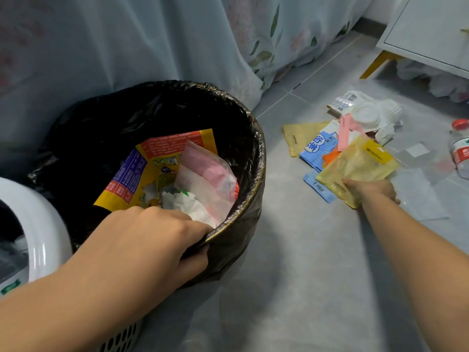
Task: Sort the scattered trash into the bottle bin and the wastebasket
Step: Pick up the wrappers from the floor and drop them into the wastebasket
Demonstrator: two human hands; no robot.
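Crinkled black plastic lines the round wastebasket [253, 158] at centre left, its rim clamped by the left hand [157, 240], fingers inside and thumb outside. Inside are seen a glossy yellow-and-red printed wrapper [152, 163], a clear pouch with pink contents [208, 174] and crumpled white paper. At right, on the grey tiled floor [304, 250], a translucent yellow pouch [357, 166] is pinched at its near edge by the outstretched right hand [370, 191], atop blue and yellow packets. A red-capped clear bottle [460, 148] lies at the right edge; a white bottle bin [43, 224] curves in lower left.
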